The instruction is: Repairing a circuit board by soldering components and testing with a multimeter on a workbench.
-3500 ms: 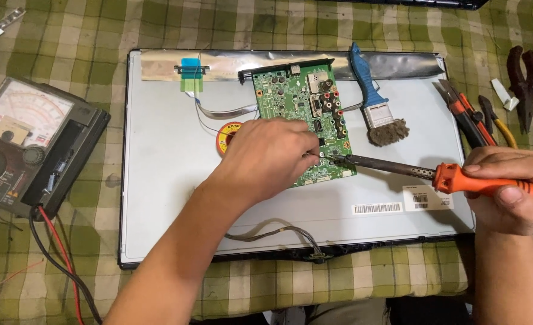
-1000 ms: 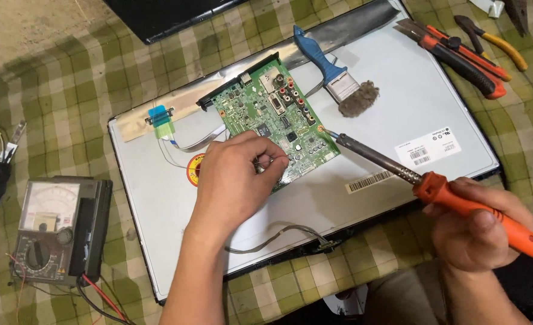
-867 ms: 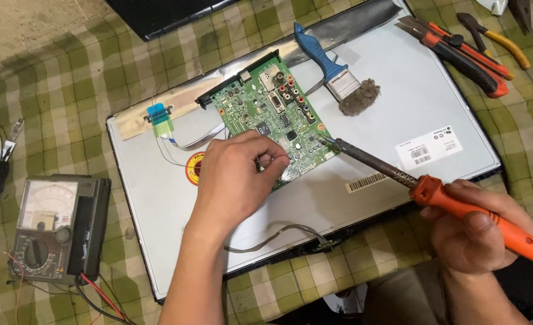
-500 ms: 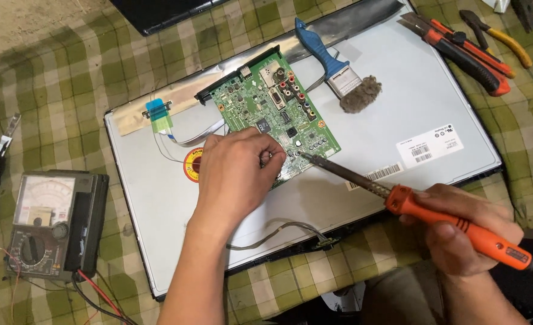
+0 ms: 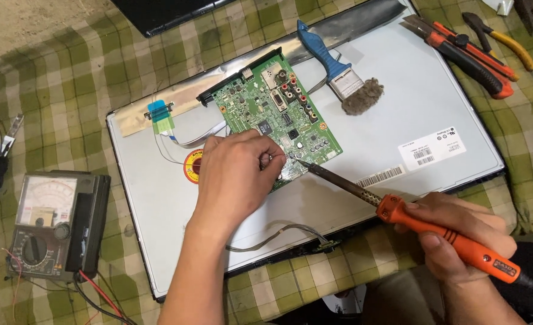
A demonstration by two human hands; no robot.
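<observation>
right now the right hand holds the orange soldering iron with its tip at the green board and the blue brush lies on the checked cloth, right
Not quite. In the head view the blue brush lies on the grey back panel, not the checked cloth. The rest holds: the right hand grips the orange soldering iron, tip at the green board.

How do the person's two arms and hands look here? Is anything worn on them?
Both are bare. The left hand and its forearm show no sleeve, glove, watch or ring. The right hand is also ungloved, with a bare wrist; short, plain fingernails show on its thumb and fingers. No markings or bands show on either arm.
</observation>
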